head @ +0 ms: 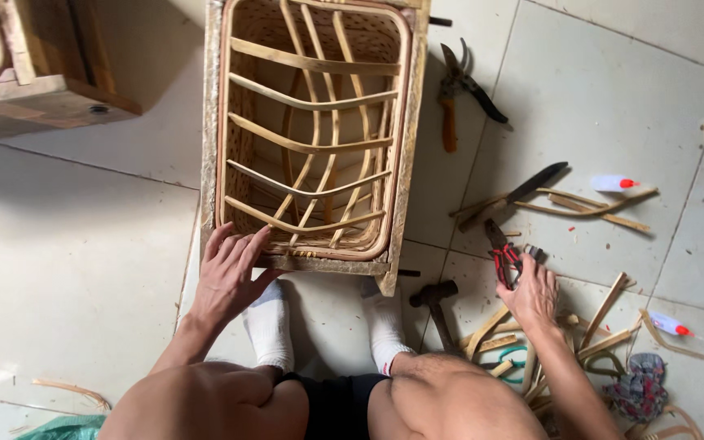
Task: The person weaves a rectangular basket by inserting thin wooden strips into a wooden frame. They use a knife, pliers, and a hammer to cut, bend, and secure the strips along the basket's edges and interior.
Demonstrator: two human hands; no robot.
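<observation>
On the pale tiled floor (83, 269), the red-handled metal pliers (503, 259) are touched by the half-closed right hand (534, 295), while the tall woven cane basket frame (311, 130) is steadied by the flat, open left hand (228, 273).

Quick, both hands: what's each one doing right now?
Left hand: open, fingers spread on the rattan frame.
Right hand: closing on the red pliers; firm grip cannot be told.

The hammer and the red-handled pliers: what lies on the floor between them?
In the head view, only bare tile separates the hammer from the red-handled pliers, which the right hand touches.
</observation>
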